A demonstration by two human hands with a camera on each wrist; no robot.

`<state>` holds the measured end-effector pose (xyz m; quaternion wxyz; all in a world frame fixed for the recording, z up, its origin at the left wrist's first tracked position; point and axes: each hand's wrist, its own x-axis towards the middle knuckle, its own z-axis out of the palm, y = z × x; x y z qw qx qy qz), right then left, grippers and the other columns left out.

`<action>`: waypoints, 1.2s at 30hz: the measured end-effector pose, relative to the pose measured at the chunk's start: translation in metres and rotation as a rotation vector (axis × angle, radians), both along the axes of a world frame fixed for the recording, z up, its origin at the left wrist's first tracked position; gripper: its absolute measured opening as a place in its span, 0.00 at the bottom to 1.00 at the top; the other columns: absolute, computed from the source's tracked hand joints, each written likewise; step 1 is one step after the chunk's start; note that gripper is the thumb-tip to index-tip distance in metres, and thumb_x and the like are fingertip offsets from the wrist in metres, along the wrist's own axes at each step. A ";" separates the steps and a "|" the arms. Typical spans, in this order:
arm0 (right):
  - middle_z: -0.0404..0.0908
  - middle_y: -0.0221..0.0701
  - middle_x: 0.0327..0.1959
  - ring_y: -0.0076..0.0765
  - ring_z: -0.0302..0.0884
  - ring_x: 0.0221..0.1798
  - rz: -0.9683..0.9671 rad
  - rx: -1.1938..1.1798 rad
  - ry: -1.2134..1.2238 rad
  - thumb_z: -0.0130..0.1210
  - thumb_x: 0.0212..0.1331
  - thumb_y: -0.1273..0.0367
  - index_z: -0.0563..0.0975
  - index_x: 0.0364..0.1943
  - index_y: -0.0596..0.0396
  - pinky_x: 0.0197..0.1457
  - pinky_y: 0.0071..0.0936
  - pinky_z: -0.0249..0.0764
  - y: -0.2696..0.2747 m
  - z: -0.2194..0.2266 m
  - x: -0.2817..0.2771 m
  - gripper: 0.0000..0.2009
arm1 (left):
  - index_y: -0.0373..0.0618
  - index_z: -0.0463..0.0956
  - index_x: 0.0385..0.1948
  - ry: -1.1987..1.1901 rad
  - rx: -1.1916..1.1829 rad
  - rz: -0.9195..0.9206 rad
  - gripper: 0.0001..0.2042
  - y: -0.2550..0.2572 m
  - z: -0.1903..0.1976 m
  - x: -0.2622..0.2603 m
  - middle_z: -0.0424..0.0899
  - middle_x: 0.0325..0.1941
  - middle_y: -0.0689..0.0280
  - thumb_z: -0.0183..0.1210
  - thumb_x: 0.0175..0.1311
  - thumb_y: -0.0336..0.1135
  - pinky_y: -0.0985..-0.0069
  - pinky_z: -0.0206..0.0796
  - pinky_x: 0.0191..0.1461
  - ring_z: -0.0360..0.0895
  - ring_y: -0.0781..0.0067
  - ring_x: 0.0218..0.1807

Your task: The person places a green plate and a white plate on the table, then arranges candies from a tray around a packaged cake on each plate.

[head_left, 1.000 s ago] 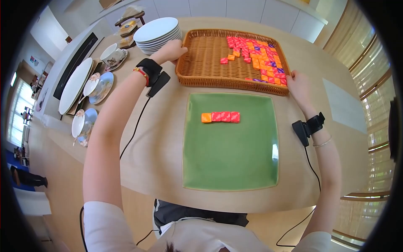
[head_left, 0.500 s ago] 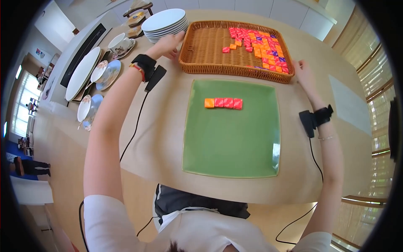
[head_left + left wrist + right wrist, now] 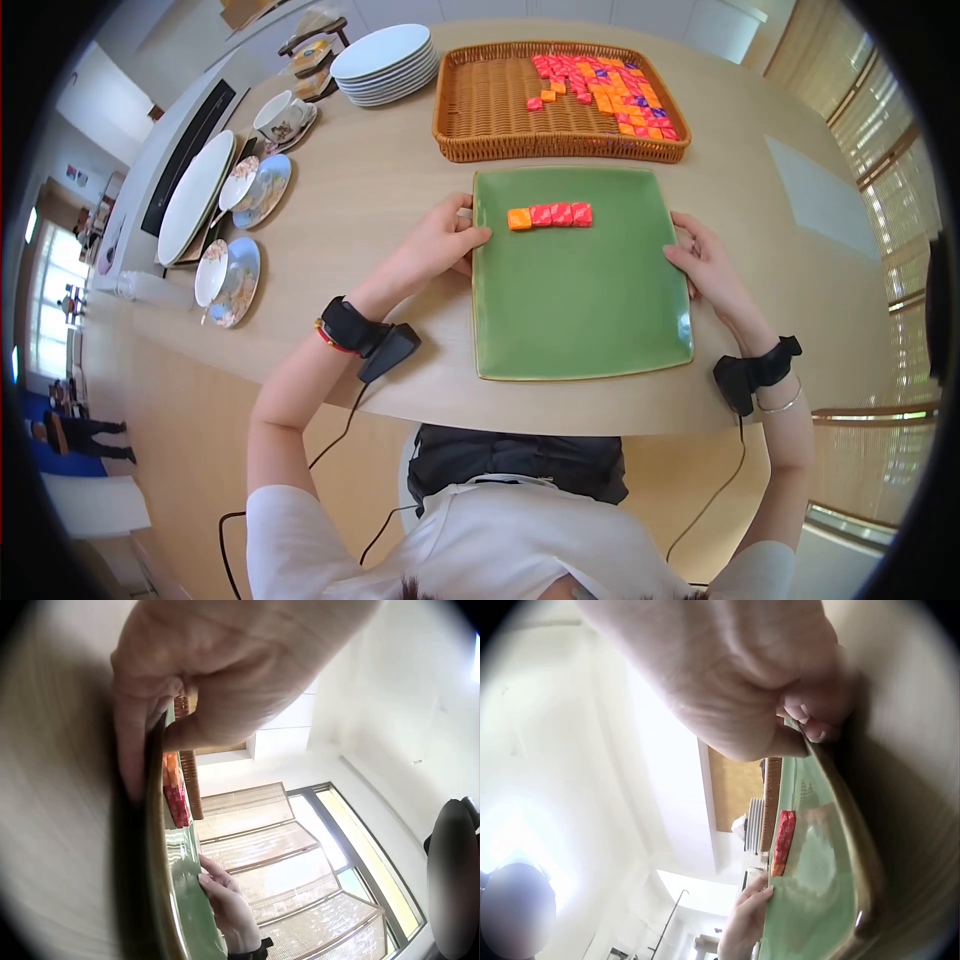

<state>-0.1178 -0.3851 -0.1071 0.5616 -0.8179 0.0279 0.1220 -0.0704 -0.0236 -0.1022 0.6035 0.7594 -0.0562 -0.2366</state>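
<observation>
Both hands grip a square green plate (image 3: 583, 300) by its sides in the head view. The left hand (image 3: 440, 240) has its thumb over the left rim and fingers beneath, as the left wrist view also shows of that hand (image 3: 210, 675). The right hand (image 3: 708, 265) pinches the right rim with thumb on top; its fingers are under the edge in the right wrist view, near that hand (image 3: 757, 682). One orange wrapped square (image 3: 519, 219) and several red ones (image 3: 561, 214) lie in a touching row on the plate's upper part.
Behind the plate stands a wicker basket (image 3: 490, 110) holding red, orange and purple squares (image 3: 620, 90), mostly at its right. Stacked white plates (image 3: 385, 65) are left of it. Cups on saucers (image 3: 235, 283) and a white oval platter (image 3: 197, 198) line the left. A pale sheet (image 3: 820, 198) lies right.
Both hands have come back from the basket's sides to the green plate and taken hold of its rims. The plate looks shifted right and slightly turned.
</observation>
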 end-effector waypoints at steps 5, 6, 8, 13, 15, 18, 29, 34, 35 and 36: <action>0.67 0.18 0.23 0.13 0.64 0.21 -0.126 0.030 -0.023 0.54 0.69 0.70 0.64 0.70 0.60 0.23 0.15 0.62 0.020 0.008 -0.024 0.26 | 0.36 0.61 0.63 0.013 0.026 -0.049 0.22 0.008 0.000 0.008 0.84 0.36 0.60 0.55 0.71 0.31 0.73 0.80 0.37 0.84 0.71 0.35; 0.67 0.18 0.24 0.13 0.64 0.21 -0.131 0.030 -0.014 0.54 0.69 0.70 0.64 0.70 0.59 0.23 0.15 0.63 0.023 0.009 -0.027 0.26 | 0.35 0.61 0.63 0.022 0.050 -0.050 0.22 0.010 0.000 0.009 0.84 0.34 0.60 0.55 0.71 0.30 0.73 0.79 0.36 0.85 0.69 0.34; 0.66 0.18 0.25 0.13 0.63 0.21 -0.138 0.030 -0.005 0.54 0.69 0.70 0.65 0.70 0.59 0.23 0.15 0.63 0.026 0.009 -0.027 0.26 | 0.35 0.61 0.63 0.032 0.051 -0.050 0.22 0.016 0.004 0.008 0.84 0.34 0.61 0.55 0.71 0.30 0.73 0.79 0.36 0.84 0.70 0.34; 0.72 0.23 0.25 0.17 0.69 0.23 -0.036 -0.023 -0.039 0.53 0.70 0.68 0.65 0.69 0.61 0.24 0.20 0.68 0.032 0.002 -0.021 0.25 | 0.38 0.61 0.64 0.030 0.020 -0.033 0.23 0.031 0.011 0.005 0.83 0.35 0.61 0.55 0.73 0.35 0.75 0.80 0.33 0.84 0.73 0.32; 0.73 0.25 0.26 0.19 0.70 0.26 -0.087 -0.216 -0.073 0.54 0.71 0.64 0.68 0.67 0.61 0.27 0.23 0.70 0.025 0.007 -0.010 0.25 | 0.34 0.59 0.66 0.087 0.132 -0.097 0.27 0.041 0.021 0.009 0.83 0.35 0.58 0.56 0.73 0.42 0.73 0.79 0.33 0.84 0.70 0.32; 0.77 0.30 0.30 0.23 0.75 0.32 -0.237 -0.598 -0.428 0.54 0.71 0.54 0.72 0.64 0.61 0.35 0.28 0.73 -0.022 0.003 0.044 0.27 | 0.34 0.55 0.70 -0.030 0.223 0.056 0.34 0.054 0.019 0.048 0.82 0.38 0.55 0.55 0.73 0.51 0.72 0.81 0.33 0.83 0.69 0.31; 0.80 0.34 0.29 0.24 0.75 0.20 -0.338 -0.381 -0.346 0.55 0.67 0.64 0.71 0.63 0.62 0.25 0.26 0.73 -0.035 0.009 0.138 0.24 | 0.35 0.58 0.71 -0.278 0.135 0.215 0.30 0.027 0.003 0.142 0.81 0.40 0.55 0.53 0.69 0.36 0.72 0.82 0.34 0.84 0.69 0.32; 0.83 0.39 0.33 0.37 0.81 0.33 -0.232 -0.656 -0.604 0.57 0.65 0.66 0.75 0.59 0.60 0.42 0.35 0.78 -0.029 0.012 0.128 0.20 | 0.34 0.64 0.68 -0.288 0.132 0.223 0.27 0.036 0.011 0.141 0.81 0.34 0.59 0.53 0.67 0.32 0.73 0.82 0.34 0.84 0.70 0.31; 0.83 0.39 0.33 0.37 0.81 0.33 -0.236 -0.657 -0.597 0.57 0.65 0.66 0.75 0.59 0.60 0.42 0.35 0.78 -0.030 0.015 0.131 0.20 | 0.35 0.65 0.68 -0.280 0.164 0.217 0.27 0.036 0.015 0.141 0.81 0.34 0.60 0.54 0.66 0.31 0.74 0.81 0.34 0.84 0.71 0.31; 0.82 0.40 0.35 0.38 0.81 0.36 -0.237 -0.746 -0.753 0.58 0.65 0.66 0.77 0.56 0.60 0.44 0.35 0.77 -0.032 0.020 0.137 0.18 | 0.35 0.66 0.67 -0.272 0.194 0.211 0.27 0.037 0.017 0.142 0.80 0.33 0.60 0.54 0.65 0.30 0.75 0.81 0.33 0.84 0.72 0.31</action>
